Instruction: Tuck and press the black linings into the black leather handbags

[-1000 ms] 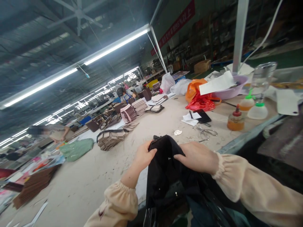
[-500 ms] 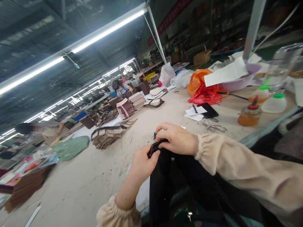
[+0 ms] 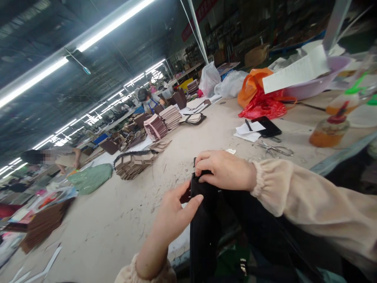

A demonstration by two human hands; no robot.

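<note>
A black bag (image 3: pixel 212 228) stands upright at the near edge of the long worktable (image 3: pixel 118 220), its top edge level with my hands. My right hand (image 3: pixel 225 169) curls over that top corner, fingers closed on the black material. My left hand (image 3: pixel 173 212) pinches the same edge from the left side, thumb laid against the fabric. Both forearms wear beige sleeve covers.
Scissors (image 3: pixel 275 149), a black phone (image 3: pixel 266 126) on papers, an amber glue bottle (image 3: pixel 330 131), red and orange plastic bags (image 3: pixel 260 104) and a lilac basin (image 3: pixel 321 80) lie to the right. Stacks of brown pieces (image 3: pixel 134 165) and a green bag (image 3: pixel 90 179) lie farther left. Other people work beyond.
My right hand slid left from the bag's right side onto its top corner. My left hand dropped lower and shifted its pinch on the edge. The view tilted down slightly.
</note>
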